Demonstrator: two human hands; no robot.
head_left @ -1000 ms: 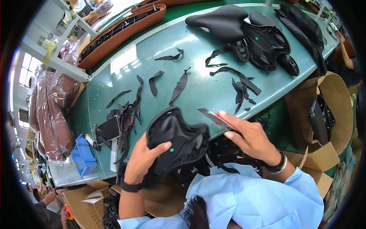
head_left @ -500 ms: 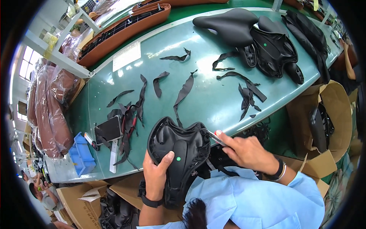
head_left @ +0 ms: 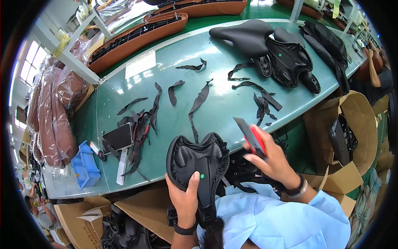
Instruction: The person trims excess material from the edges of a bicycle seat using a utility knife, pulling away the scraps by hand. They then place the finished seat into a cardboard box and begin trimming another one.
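My left hand (head_left: 185, 198) grips a black bicycle saddle (head_left: 201, 155) turned underside up, with its thumb beside a green round sticker. The wide end of the saddle points away from me, at the table's near edge. To the right, my right hand (head_left: 271, 159) is closed around a red utility knife (head_left: 253, 140), its blade raised up and to the left, apart from the saddle. Thin black trimmed strips (head_left: 200, 101) lie scattered on the green table (head_left: 166, 124) beyond the saddle.
More black saddles (head_left: 244, 37) are grouped at the far right, beside black material (head_left: 325, 50). A phone (head_left: 118, 137), a blue bin (head_left: 86, 168) and a white strip (head_left: 122, 167) lie left. Cardboard boxes (head_left: 365, 124) with black saddles stand right and below left. A metal post (head_left: 74, 66) rises at the far left.
My right hand has lifted the knife away from the saddle's edge, to the right and up. The saddle and my left hand have shifted slightly right and nearer me.
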